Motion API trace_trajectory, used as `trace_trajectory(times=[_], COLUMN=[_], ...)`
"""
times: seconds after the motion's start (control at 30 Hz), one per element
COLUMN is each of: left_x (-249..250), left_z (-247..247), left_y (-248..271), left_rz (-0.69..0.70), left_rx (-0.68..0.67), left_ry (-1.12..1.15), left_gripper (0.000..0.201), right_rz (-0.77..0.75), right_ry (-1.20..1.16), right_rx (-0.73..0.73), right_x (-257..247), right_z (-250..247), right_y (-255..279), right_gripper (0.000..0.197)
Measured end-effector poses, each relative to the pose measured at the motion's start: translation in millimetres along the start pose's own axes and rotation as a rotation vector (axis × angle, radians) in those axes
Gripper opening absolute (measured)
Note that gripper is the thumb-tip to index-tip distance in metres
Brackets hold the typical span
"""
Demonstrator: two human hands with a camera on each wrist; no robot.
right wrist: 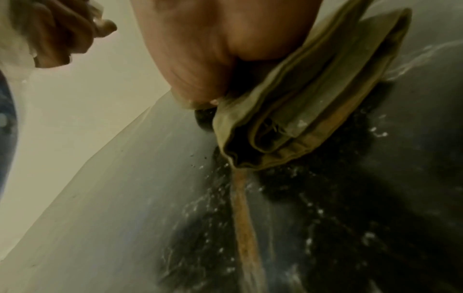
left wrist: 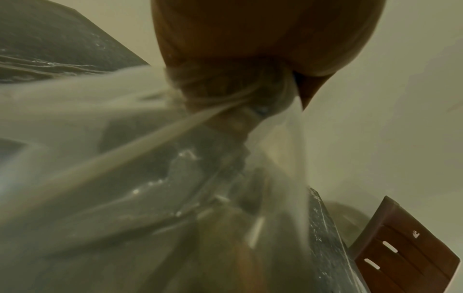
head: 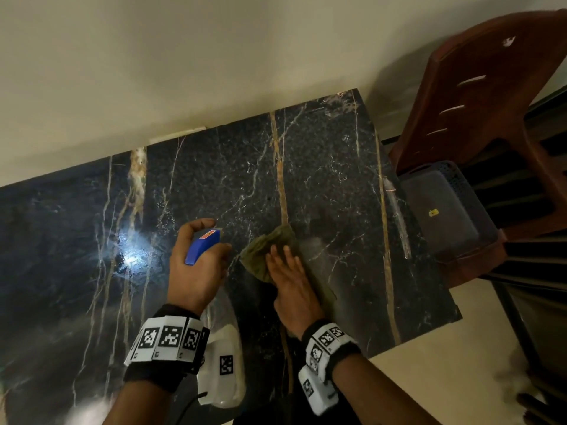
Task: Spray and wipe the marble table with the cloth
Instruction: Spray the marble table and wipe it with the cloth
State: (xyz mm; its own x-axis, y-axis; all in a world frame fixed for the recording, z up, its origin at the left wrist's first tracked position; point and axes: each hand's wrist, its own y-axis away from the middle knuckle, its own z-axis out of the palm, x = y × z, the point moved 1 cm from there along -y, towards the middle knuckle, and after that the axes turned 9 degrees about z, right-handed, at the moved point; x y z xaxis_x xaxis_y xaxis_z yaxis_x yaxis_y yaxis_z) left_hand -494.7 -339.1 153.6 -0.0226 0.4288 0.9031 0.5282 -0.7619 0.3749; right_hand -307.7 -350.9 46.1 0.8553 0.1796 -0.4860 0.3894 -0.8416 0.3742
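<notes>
While left grip [head: 196, 265] grasps sprayer [head: 202, 245] | right grip [head: 290, 282] released, flat on cloth [head: 267, 250] mid-table [head: 76, 225]

1. Head view: looks steeply down from above at the dark marble bench [head: 322, 167], taking in both hands, the wall behind the bench and a brown chair [head: 478, 96] past its right end.
2. Left wrist view: sits very close under the left hand [left wrist: 263, 35], facing along it through a clear spray bottle [left wrist: 150, 178] that fills most of the picture; bench edge and chair [left wrist: 406, 243] show to its right.
3. Right wrist view: sits low over the bench [right wrist: 325, 218], very near the right hand [right wrist: 213, 49] and green cloth [right wrist: 313, 99], facing the wall.
4. Shared: all three show the bench; head and left wrist both show the chair.
</notes>
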Motion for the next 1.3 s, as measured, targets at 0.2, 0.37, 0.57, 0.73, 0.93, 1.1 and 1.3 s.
trace_trajectory(times=[0.2, 0.37, 0.57, 0.73, 0.93, 1.1, 1.3], left_x=[2.4, -2.4, -2.9, 3.6, 5.1, 1.6, 1.7], left_z=[-5.7, -10.0, 1.2, 5.7, 6.5, 5.0, -7.6], left_y=[-9.9, -12.5, -17.7, -28.5, -34.5, -32.2, -31.5], left_rz=[-0.001, 0.005, -0.026, -0.029, -0.021, -0.020, 0.014], left_rx=[-0.010, 0.011, 0.000, -0.008, -0.004, 0.027, 0.037], left_ry=[-0.028, -0.014, -0.012, -0.026, -0.011, 0.008, -0.006], left_gripper=[0.038, 0.037, 0.042, 0.040, 0.040, 0.040, 0.039], right_rz=[0.278, 0.402, 0.146, 0.087, 0.366, 0.168, 0.016], right_ry=[-0.070, -0.061, 0.002, 0.023, -0.056, -0.001, 0.103], right_rx=[0.204, 0.279, 0.134, 0.138, 0.320, 0.086, 0.024], right_x=[46.4, 23.5, -23.6, 0.3, 13.3, -44.6, -40.7], right_z=[-46.9, -44.3, -4.6, -23.8, -48.1, -22.8, -19.0], right_y=[-33.9, -54.8, -45.9, -55.6, -92.8, -79.5, -83.3], right_gripper=[0.084, 0.078, 0.092, 0.085, 0.079, 0.084, 0.086])
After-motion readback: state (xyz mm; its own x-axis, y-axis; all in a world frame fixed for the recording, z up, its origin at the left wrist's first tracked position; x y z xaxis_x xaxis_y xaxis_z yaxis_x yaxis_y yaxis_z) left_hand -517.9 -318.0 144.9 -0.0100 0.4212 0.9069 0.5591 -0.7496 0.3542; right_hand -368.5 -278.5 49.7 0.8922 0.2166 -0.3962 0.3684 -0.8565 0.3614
